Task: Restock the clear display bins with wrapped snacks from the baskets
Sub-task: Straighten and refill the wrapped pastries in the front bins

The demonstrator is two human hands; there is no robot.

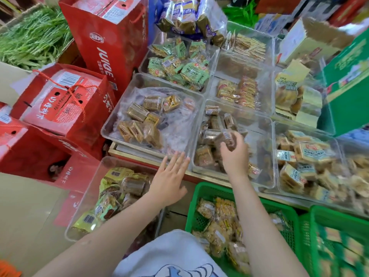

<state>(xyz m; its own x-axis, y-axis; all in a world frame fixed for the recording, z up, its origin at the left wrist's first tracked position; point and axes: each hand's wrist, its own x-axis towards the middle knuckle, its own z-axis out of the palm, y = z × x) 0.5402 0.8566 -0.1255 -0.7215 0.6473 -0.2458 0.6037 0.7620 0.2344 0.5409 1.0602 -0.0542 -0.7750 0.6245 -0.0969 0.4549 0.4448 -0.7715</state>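
Note:
My right hand (234, 154) grips a brown wrapped snack (228, 137) over the middle clear display bin (267, 156), which holds several similar brown snacks. My left hand (169, 178) hovers flat, fingers straight, at the near edge of the left clear bin (111, 124), where gold-wrapped snacks lie on crinkled plastic. Below my right arm stands a green basket (201, 198) with yellow wrapped snacks. A clear bin (87, 198) at lower left holds mixed yellow and brown packs.
More clear bins (337, 148) of wrapped snacks fill the shelf to the right and back. Red juice cartons (65, 100) stack on the left, a second green basket (323, 220) sits at lower right, and a green box (347, 92) stands at right.

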